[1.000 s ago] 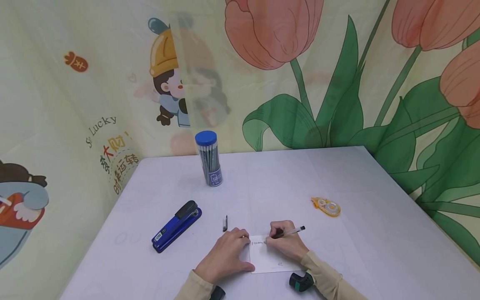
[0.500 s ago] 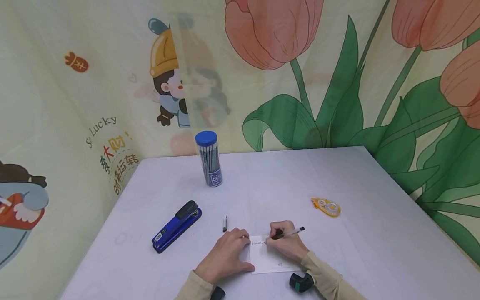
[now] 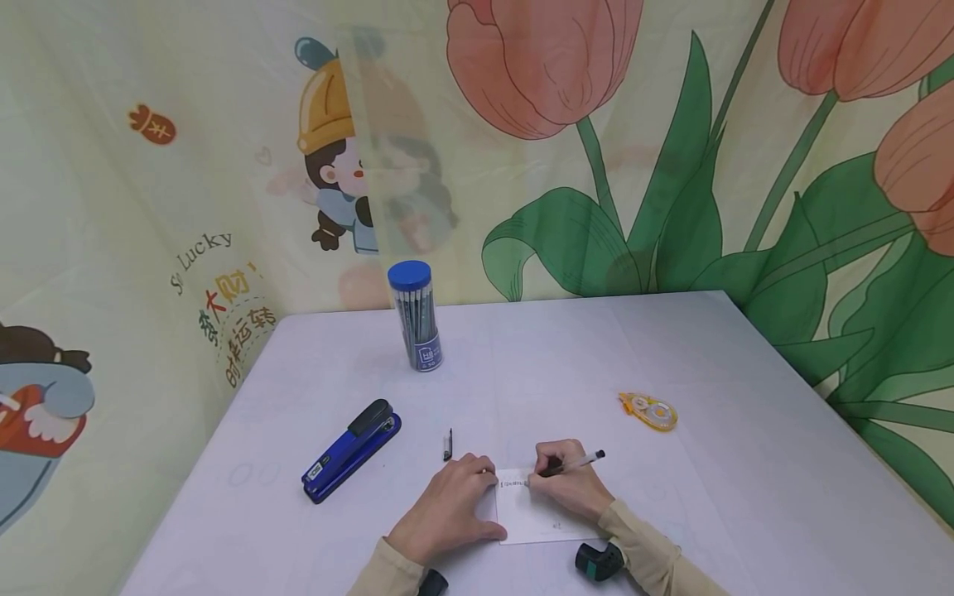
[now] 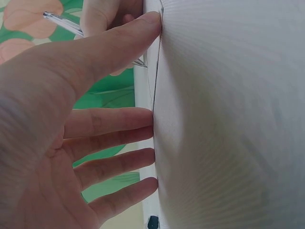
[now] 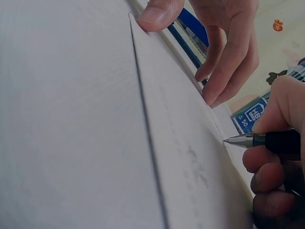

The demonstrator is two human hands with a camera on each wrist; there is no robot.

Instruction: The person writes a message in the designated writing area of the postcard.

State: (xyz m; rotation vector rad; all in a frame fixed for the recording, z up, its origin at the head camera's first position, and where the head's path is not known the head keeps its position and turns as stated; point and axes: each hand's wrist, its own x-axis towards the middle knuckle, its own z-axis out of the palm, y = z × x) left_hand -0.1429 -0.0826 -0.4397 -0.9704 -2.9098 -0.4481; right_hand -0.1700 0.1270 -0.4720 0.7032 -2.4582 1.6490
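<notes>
In the head view a small white sheet of paper (image 3: 525, 521) lies flat near the table's front, with a short row of writing along its top. My right hand (image 3: 575, 482) grips a pen (image 3: 585, 460) with a clear barrel and black grip. Its metal tip (image 5: 233, 140) meets the paper in the right wrist view. At the paper's left edge rests my left hand (image 3: 450, 507), thumb on the lower corner and spread fingertips touching down by the upper corner. The left wrist view shows those fingers (image 4: 119, 162) nearly straight. A pen cap (image 3: 447, 445) lies just beyond them.
A blue and black stapler (image 3: 350, 451) lies to the left. Farther back stands a clear jar of pencils (image 3: 416, 323) with a blue lid. An orange correction tape (image 3: 650, 411) sits to the right. Behind the white table (image 3: 559, 356) hangs a tulip-printed curtain (image 3: 551, 66).
My right hand and the pen have shifted very slightly left along the written row. The left hand, the paper and the other things keep their places.
</notes>
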